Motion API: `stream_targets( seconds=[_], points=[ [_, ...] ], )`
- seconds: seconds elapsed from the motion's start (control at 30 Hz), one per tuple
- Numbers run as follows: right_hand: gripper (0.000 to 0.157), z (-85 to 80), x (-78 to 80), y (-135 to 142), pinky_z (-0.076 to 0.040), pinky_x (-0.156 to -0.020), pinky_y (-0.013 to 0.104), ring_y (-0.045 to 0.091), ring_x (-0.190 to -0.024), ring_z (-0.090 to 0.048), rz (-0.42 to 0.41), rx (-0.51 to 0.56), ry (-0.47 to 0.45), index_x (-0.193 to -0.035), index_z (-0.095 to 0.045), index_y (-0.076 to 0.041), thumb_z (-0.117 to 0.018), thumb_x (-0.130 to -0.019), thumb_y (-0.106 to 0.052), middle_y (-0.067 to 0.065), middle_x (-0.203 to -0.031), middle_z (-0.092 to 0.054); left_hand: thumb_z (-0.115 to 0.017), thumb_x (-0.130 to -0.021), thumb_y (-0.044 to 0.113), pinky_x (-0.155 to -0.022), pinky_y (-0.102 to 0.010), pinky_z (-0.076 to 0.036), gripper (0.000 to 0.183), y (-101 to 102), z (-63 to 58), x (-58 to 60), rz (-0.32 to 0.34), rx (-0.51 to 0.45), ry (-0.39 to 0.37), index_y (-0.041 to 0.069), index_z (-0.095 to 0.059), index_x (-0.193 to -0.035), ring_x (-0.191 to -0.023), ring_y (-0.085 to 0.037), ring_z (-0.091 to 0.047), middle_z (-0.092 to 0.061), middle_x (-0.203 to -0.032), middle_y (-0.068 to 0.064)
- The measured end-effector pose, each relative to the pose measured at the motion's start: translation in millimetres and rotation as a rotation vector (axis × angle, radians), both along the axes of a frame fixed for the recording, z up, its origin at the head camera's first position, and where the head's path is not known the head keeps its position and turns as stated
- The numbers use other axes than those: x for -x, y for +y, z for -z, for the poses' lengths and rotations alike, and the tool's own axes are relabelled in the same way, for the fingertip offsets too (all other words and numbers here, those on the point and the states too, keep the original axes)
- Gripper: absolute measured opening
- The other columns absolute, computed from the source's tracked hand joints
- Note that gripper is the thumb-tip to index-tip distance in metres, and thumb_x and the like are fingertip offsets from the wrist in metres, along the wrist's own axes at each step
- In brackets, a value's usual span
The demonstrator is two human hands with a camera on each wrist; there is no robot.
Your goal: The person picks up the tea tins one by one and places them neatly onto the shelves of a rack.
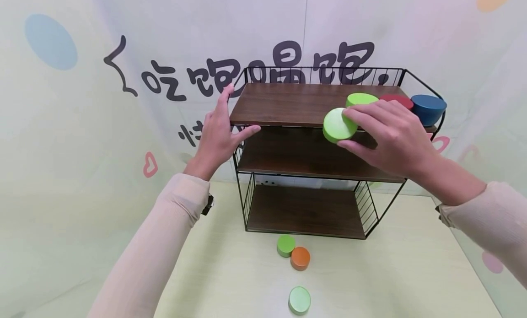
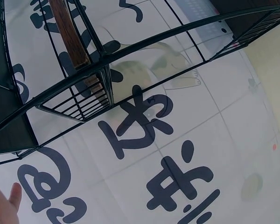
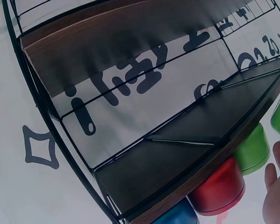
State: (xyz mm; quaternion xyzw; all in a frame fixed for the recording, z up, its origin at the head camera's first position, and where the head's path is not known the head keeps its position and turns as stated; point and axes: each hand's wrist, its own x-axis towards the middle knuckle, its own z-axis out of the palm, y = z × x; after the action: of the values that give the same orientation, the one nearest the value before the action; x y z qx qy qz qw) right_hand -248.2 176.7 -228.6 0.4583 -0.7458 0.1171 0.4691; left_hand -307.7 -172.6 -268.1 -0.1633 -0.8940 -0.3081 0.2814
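Observation:
A light-green round tin (image 1: 338, 126) is pinched between the thumb and fingers of my right hand (image 1: 391, 135), in front of the top board's edge. Just behind it a green tin (image 1: 361, 98), a red tin (image 1: 399, 99) and a blue tin (image 1: 428, 110) stand in a row at the right end of the top board. My left hand (image 1: 218, 130) is at the left end of the three-tier shelf rack (image 1: 284, 103), fingers extended up beside its frame and thumb along the board's front edge. In the left wrist view its fingertips (image 2: 15, 193) appear beside the black wire frame.
On the table (image 1: 214, 272) before the rack sit a green tin (image 1: 286, 245), an orange tin (image 1: 300, 257) touching or nearly touching it, and a pale-green tin (image 1: 299, 300) closer to me. A printed curtain (image 1: 103, 126) hangs behind. Black wire rails (image 1: 280, 74) edge the top board.

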Motion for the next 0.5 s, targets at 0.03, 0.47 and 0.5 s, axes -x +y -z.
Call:
stream_targets(
  seconds=[0.03,0.47,0.5],
  points=[
    [0.066,-1.0,0.4,0,-0.052,-0.080,0.058,0.042,-0.100,-0.065,0.006,-0.002,0.001,-0.117,-0.069,0.002,-0.051,-0.097,-0.059,0.021,-0.110,-0.070,-0.073,-0.081,0.059,-0.111,-0.051,-0.029,0.104,0,-0.2,0.1,0.000,0.001,0.003,0.028,-0.012,-0.160,-0.136,-0.033,-0.039,-0.022,-0.161,0.015],
    [0.056,-7.5,10.6,-1,-0.046,-0.079,0.054,0.041,-0.101,-0.060,0.016,0.028,0.018,-0.119,-0.069,0.000,-0.059,-0.097,-0.050,0.020,-0.110,-0.071,-0.073,-0.081,0.059,-0.110,-0.052,-0.031,0.105,0,-0.9,-0.4,-0.009,0.013,0.001,0.026,-0.012,-0.160,-0.135,-0.035,-0.039,-0.023,-0.161,0.014],
    [0.055,-8.2,11.0,-1,-0.045,-0.078,0.054,0.042,-0.101,-0.060,0.028,0.020,0.018,-0.120,-0.069,0.001,-0.061,-0.096,-0.048,0.021,-0.110,-0.071,-0.073,-0.081,0.059,-0.110,-0.052,-0.031,0.105,0,-1.0,-0.5,-0.008,0.013,-0.001,0.026,-0.012,-0.160,-0.135,-0.035,-0.039,-0.023,-0.161,0.013]
  ],
)
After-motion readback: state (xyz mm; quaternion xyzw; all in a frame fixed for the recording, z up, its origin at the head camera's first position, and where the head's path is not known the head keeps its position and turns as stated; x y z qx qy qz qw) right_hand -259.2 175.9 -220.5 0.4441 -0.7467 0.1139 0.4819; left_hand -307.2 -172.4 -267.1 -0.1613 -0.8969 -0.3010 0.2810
